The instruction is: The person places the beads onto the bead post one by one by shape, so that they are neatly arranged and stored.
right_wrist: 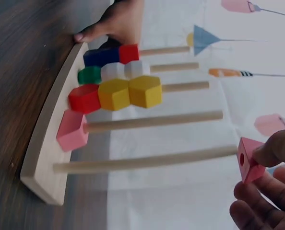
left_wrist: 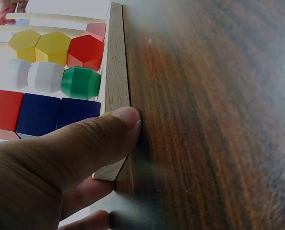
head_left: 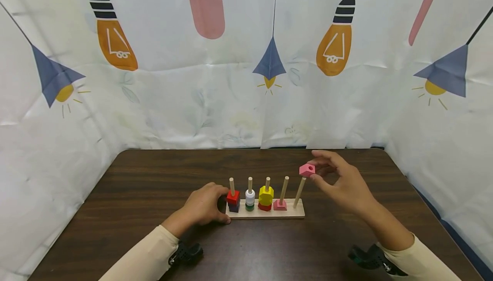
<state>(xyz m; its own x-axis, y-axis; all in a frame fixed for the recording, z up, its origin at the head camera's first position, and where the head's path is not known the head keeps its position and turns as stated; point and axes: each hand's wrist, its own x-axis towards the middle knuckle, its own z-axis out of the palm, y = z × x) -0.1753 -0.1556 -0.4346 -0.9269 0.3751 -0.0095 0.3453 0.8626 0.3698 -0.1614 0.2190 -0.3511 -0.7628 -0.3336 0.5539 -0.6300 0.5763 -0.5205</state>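
A wooden peg stacker (head_left: pixel 265 214) with several upright pegs stands on the table. My left hand (head_left: pixel 206 204) grips its left end, thumb (left_wrist: pixel 118 124) on the front edge of the base. My right hand (head_left: pixel 339 182) pinches a pink block (right_wrist: pixel 250 159) with a hole in it, right at the tip of the bare rightmost peg (right_wrist: pixel 147 160). Another pink block (head_left: pixel 280 205) sits at the bottom of the peg beside it. Further left are yellow blocks (head_left: pixel 266 195) over a red one, white beads (head_left: pixel 250 197) over a green one, and a red cube (head_left: pixel 233 196) over blue cubes.
The dark wooden table (head_left: pixel 161 182) extends around the stacker. Behind it hangs a white curtain (head_left: pixel 231 109) printed with lamps and bulbs. Each wrist wears a dark camera, the left camera (head_left: pixel 186 253) and the right camera (head_left: pixel 369 257).
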